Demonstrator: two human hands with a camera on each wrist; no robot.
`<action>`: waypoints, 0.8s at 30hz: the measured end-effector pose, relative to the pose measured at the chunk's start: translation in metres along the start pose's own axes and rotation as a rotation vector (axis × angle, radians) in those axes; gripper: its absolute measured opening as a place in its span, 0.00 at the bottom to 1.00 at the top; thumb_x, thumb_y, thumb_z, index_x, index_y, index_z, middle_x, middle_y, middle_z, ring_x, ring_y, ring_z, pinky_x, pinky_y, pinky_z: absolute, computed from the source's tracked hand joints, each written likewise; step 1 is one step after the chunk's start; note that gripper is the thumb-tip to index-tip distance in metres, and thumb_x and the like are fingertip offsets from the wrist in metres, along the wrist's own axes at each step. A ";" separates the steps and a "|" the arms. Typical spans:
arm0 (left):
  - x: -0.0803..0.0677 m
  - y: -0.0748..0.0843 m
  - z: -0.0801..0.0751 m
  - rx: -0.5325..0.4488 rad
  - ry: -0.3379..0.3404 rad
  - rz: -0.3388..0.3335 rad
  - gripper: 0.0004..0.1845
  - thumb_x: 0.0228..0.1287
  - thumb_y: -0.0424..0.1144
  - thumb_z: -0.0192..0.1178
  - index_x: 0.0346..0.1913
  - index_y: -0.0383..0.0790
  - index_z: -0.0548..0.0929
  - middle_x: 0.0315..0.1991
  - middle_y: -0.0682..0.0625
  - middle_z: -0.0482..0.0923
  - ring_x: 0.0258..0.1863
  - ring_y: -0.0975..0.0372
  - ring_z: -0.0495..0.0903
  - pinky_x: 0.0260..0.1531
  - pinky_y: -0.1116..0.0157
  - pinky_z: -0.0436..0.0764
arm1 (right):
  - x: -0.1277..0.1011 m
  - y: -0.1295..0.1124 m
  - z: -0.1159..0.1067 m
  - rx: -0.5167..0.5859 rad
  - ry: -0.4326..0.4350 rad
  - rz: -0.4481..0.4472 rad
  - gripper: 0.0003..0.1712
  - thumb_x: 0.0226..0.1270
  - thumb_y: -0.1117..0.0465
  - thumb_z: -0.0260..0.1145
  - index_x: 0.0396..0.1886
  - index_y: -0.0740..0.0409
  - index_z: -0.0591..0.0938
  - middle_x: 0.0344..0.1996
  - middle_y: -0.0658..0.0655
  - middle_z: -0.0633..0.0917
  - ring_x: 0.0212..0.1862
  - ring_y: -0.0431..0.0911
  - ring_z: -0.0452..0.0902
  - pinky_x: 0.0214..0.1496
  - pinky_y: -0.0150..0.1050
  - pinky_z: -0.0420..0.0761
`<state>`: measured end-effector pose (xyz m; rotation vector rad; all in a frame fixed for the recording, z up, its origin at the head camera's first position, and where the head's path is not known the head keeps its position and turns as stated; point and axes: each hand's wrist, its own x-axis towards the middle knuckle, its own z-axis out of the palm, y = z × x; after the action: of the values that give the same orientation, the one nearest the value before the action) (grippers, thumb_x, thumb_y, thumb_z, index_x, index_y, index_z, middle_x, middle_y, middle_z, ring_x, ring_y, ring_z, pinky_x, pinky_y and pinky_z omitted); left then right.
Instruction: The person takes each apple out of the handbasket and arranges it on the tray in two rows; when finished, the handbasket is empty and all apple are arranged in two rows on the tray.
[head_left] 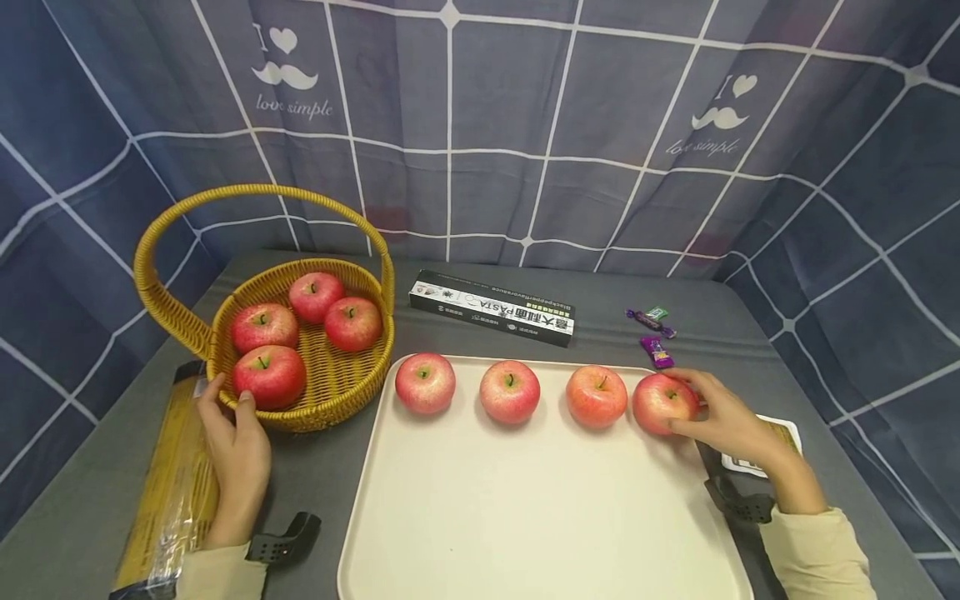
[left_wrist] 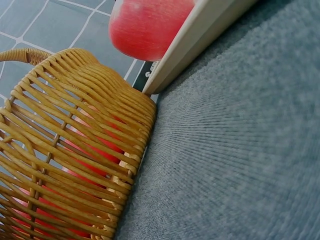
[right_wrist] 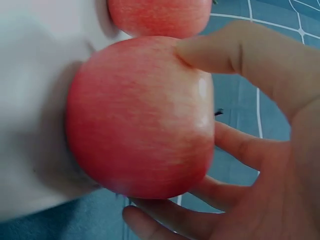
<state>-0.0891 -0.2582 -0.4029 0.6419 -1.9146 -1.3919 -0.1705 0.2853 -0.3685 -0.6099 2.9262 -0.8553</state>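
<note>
My right hand point(head_left: 723, 421) grips a red apple point(head_left: 660, 403) at the far right corner of the cream tray point(head_left: 540, 517). In the right wrist view the thumb lies on one side of this apple point(right_wrist: 140, 120) and the fingers on the other. To its left, three more apples stand in a row along the tray's far edge, the nearest being an orange-red apple point(head_left: 596, 397). My left hand point(head_left: 240, 454) holds the near left rim of the yellow wicker basket point(head_left: 341, 408), beside a red apple point(head_left: 268, 377). Several apples lie inside the basket. The left wrist view shows no hand.
Behind the tray lies a black-and-white pasta box point(head_left: 491, 307). Small wrapped candies point(head_left: 657, 352) lie beyond its far right corner. A white-edged packet point(head_left: 780, 433) is partly under the right hand. A long yellow package point(head_left: 168, 483) lies left of the left hand.
</note>
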 end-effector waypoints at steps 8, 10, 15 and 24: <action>0.000 0.000 0.000 0.005 -0.001 -0.003 0.23 0.68 0.37 0.40 0.65 0.36 0.57 0.65 0.41 0.58 0.65 0.58 0.56 0.62 0.72 0.54 | 0.000 -0.002 -0.007 -0.008 -0.065 0.016 0.39 0.50 0.58 0.69 0.62 0.60 0.64 0.51 0.65 0.71 0.48 0.53 0.67 0.40 0.33 0.73; 0.000 -0.001 0.000 0.006 -0.002 -0.007 0.23 0.68 0.37 0.39 0.65 0.36 0.57 0.65 0.41 0.58 0.65 0.58 0.56 0.62 0.71 0.53 | 0.001 -0.005 -0.008 -0.032 -0.075 0.012 0.41 0.50 0.56 0.69 0.63 0.61 0.63 0.52 0.66 0.70 0.49 0.54 0.66 0.44 0.41 0.73; 0.000 -0.002 -0.001 0.004 0.003 -0.013 0.23 0.68 0.37 0.39 0.65 0.37 0.57 0.65 0.41 0.58 0.65 0.58 0.56 0.62 0.71 0.54 | 0.016 -0.033 -0.005 -0.042 -0.033 -0.011 0.43 0.52 0.51 0.68 0.65 0.58 0.61 0.57 0.66 0.65 0.54 0.60 0.67 0.50 0.61 0.66; 0.001 -0.002 0.001 -0.006 -0.002 -0.010 0.24 0.68 0.37 0.40 0.65 0.36 0.57 0.65 0.41 0.57 0.66 0.57 0.54 0.67 0.63 0.51 | 0.087 -0.166 0.056 0.137 -0.041 -0.313 0.34 0.55 0.48 0.66 0.62 0.45 0.67 0.60 0.48 0.68 0.53 0.43 0.73 0.57 0.45 0.71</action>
<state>-0.0906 -0.2590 -0.4044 0.6480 -1.9108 -1.4038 -0.1835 0.0956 -0.3225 -1.0771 2.7468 -1.0449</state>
